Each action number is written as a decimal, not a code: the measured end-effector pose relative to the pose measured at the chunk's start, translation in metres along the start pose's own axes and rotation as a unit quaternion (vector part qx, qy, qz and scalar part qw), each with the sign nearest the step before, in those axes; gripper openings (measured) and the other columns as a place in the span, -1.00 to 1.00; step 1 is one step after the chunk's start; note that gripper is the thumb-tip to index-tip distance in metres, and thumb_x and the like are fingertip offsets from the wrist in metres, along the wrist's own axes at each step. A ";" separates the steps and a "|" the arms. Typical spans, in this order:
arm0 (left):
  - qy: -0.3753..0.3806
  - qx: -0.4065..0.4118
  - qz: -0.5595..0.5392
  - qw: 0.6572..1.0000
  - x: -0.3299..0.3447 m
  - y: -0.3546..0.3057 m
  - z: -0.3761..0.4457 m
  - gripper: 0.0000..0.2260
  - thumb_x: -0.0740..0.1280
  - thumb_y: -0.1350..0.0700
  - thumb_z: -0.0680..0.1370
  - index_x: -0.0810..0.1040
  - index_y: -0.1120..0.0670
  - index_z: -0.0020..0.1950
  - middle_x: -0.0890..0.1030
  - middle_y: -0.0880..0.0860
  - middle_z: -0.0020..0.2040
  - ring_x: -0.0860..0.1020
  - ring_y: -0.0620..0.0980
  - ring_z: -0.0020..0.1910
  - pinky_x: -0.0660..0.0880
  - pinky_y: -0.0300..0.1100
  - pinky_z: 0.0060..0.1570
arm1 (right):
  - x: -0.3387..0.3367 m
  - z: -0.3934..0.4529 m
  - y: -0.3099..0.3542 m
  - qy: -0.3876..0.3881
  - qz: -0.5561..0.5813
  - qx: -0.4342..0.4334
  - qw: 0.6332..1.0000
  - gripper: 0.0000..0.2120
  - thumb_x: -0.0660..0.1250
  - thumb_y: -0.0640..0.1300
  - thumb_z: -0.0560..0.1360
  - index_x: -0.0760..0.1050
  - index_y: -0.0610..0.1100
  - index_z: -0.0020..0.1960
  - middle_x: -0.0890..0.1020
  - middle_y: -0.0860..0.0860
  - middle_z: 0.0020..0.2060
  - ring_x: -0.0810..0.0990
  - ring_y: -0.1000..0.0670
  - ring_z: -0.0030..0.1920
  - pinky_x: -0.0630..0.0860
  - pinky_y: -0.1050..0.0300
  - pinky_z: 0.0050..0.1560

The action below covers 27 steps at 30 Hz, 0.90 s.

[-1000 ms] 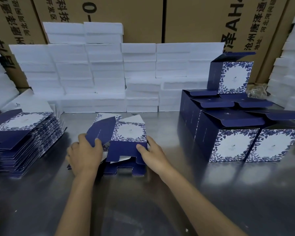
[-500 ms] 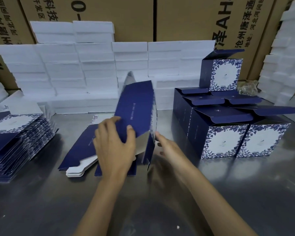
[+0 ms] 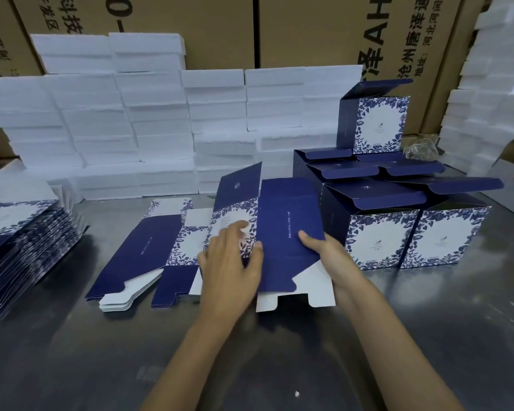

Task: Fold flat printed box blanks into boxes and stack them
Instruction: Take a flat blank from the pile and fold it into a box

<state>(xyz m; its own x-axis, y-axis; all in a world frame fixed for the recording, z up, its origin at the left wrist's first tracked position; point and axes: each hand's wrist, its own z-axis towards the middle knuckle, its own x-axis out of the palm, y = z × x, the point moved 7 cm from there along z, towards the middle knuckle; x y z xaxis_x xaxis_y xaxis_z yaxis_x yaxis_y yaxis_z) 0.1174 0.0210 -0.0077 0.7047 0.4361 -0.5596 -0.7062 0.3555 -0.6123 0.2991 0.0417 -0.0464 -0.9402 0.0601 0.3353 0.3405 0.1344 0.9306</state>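
A navy and floral box blank [image 3: 282,232] stands half opened above the table centre. My left hand [image 3: 230,262] presses its floral panel with spread fingers, thumb at the fold. My right hand [image 3: 327,253] grips the blank's navy right panel at its edge. White inner flaps hang at its bottom. A small pile of flat blanks [image 3: 143,256] lies just left of it on the table. Several folded boxes [image 3: 380,229] with lids open stand in a stack at the right, one box [image 3: 377,123] on top at the back.
A tall pile of flat blanks [image 3: 21,247] sits at the left edge. White foam blocks [image 3: 149,126] are stacked along the back and the right side, in front of brown cartons [image 3: 309,31]. The metal table [image 3: 101,366] runs toward me.
The blank was lifted off the small pile, then turned and swung open toward the right. My right hand moved onto its navy panel; my left hand shifted to the floral panel.
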 end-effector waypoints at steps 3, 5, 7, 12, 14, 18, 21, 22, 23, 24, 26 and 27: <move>-0.025 -0.133 -0.027 0.990 -0.020 0.037 0.019 -0.50 0.43 0.02 0.54 0.38 0.06 0.44 0.40 0.07 0.37 0.35 0.09 0.37 0.27 0.04 0.35 | -0.003 -0.001 0.005 0.014 0.028 0.002 0.999 -0.79 0.30 -0.13 0.64 0.58 -0.08 0.25 0.75 -0.08 0.05 0.75 -0.12 -0.01 0.68 0.02 -0.16; 0.021 -0.274 -0.156 0.949 -0.027 0.066 0.025 -0.35 0.50 -0.01 0.49 0.32 0.05 0.51 0.44 0.05 0.34 0.46 0.02 0.28 0.38 -0.02 0.29 | -0.001 -0.002 0.007 0.021 0.045 0.009 0.999 -0.79 0.31 -0.14 0.64 0.58 -0.09 0.26 0.74 -0.09 0.05 0.75 -0.14 -0.02 0.68 0.01 -0.20; 0.120 -0.357 -0.328 0.866 -0.021 0.077 0.022 -0.38 0.53 -0.03 0.45 0.43 0.06 0.46 0.60 0.02 0.23 0.62 -0.01 0.10 0.52 -0.06 0.12 | 0.000 -0.004 0.009 0.027 0.046 0.012 0.999 -0.79 0.32 -0.14 0.63 0.58 -0.08 0.25 0.75 -0.09 0.03 0.76 -0.13 -0.05 0.67 0.02 -0.25; 0.211 -0.358 -0.415 0.809 -0.013 0.082 0.013 -0.55 0.54 -0.05 0.39 0.63 0.05 0.24 0.71 0.12 0.09 0.71 0.11 -0.02 0.64 -0.07 -0.20 | -0.001 -0.007 0.013 0.034 0.043 0.027 0.998 -0.81 0.38 -0.13 0.58 0.60 -0.09 0.19 0.76 -0.08 -0.07 0.76 -0.10 -0.19 0.65 0.07 -0.33; 0.197 -0.345 -0.420 0.816 -0.014 0.083 0.014 -0.55 0.54 -0.06 0.38 0.63 0.01 0.23 0.72 0.10 0.08 0.72 0.11 -0.03 0.64 -0.09 -0.23 | -0.002 -0.008 0.011 0.037 0.054 0.044 0.997 -0.77 0.41 -0.14 0.54 0.62 -0.12 0.18 0.76 -0.11 -0.06 0.75 -0.13 -0.21 0.66 0.04 -0.32; 0.171 -0.304 -0.426 0.835 -0.019 0.080 0.020 -0.59 0.54 -0.04 0.36 0.62 -0.09 0.20 0.72 0.04 0.07 0.72 0.08 -0.02 0.64 -0.12 -0.27 | -0.003 -0.011 0.006 0.050 0.061 0.065 0.995 -0.71 0.46 -0.12 0.48 0.63 -0.14 0.19 0.75 -0.13 0.00 0.75 -0.16 -0.15 0.68 -0.02 -0.22; 0.172 -0.297 -0.409 0.845 -0.019 0.078 0.019 -0.59 0.54 -0.06 0.36 0.62 -0.10 0.20 0.73 0.02 0.06 0.72 0.08 -0.03 0.64 -0.10 -0.25 | -0.004 -0.008 0.009 0.052 0.032 0.029 0.998 -0.76 0.40 -0.16 0.57 0.60 -0.08 0.23 0.74 -0.09 0.05 0.75 -0.14 -0.01 0.70 -0.06 -0.08; 0.172 -0.303 -0.401 0.847 -0.018 0.080 0.019 -0.57 0.54 -0.07 0.38 0.61 -0.09 0.23 0.73 0.03 0.06 0.72 0.08 -0.03 0.65 -0.08 -0.22 | -0.005 -0.008 0.010 0.051 0.020 0.019 0.998 -0.77 0.37 -0.17 0.59 0.60 -0.07 0.24 0.74 -0.08 0.07 0.74 -0.14 0.02 0.69 -0.08 -0.02; 0.167 -0.315 -0.387 0.850 -0.017 0.081 0.019 -0.57 0.52 -0.11 0.41 0.60 -0.07 0.24 0.73 0.02 0.05 0.72 0.08 -0.04 0.65 -0.07 -0.18 | -0.006 -0.007 0.010 0.049 0.005 0.011 0.999 -0.77 0.36 -0.18 0.60 0.60 -0.05 0.24 0.74 -0.06 0.07 0.74 -0.13 0.05 0.68 -0.09 0.03; 0.157 -0.330 -0.366 0.856 -0.018 0.083 0.019 -0.59 0.49 -0.16 0.45 0.61 -0.06 0.24 0.73 0.01 0.03 0.72 0.06 -0.06 0.64 -0.07 -0.16 | -0.008 -0.006 0.010 0.046 -0.017 0.005 0.999 -0.77 0.35 -0.18 0.61 0.60 -0.03 0.24 0.74 -0.04 0.08 0.73 -0.12 0.06 0.66 -0.10 0.08; 0.129 -0.360 -0.317 0.868 -0.020 0.090 0.018 -0.62 0.39 -0.24 0.51 0.61 -0.04 0.22 0.74 0.00 0.00 0.73 0.04 -0.10 0.62 -0.08 -0.17 | -0.011 -0.005 0.009 0.047 -0.051 0.004 0.998 -0.76 0.35 -0.17 0.61 0.60 0.01 0.26 0.74 -0.02 0.10 0.73 -0.11 0.08 0.64 -0.11 0.14; 0.118 -0.364 -0.295 0.876 -0.020 0.092 0.018 -0.60 0.35 -0.25 0.53 0.60 -0.04 0.25 0.73 0.01 0.04 0.72 0.06 -0.05 0.62 -0.04 -0.09 | -0.012 -0.005 0.007 0.052 -0.054 0.011 0.997 -0.76 0.35 -0.17 0.61 0.60 0.01 0.25 0.73 -0.02 0.10 0.73 -0.11 0.08 0.65 -0.10 0.11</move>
<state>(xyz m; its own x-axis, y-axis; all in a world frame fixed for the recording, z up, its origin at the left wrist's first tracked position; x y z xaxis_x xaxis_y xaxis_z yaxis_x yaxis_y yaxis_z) 0.0370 0.0596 -0.0427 0.9873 0.1408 -0.0736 -0.0449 -0.1975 -0.9793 0.3124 0.0374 -0.0428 -0.9669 -0.0597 0.2481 0.2364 0.1567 0.9589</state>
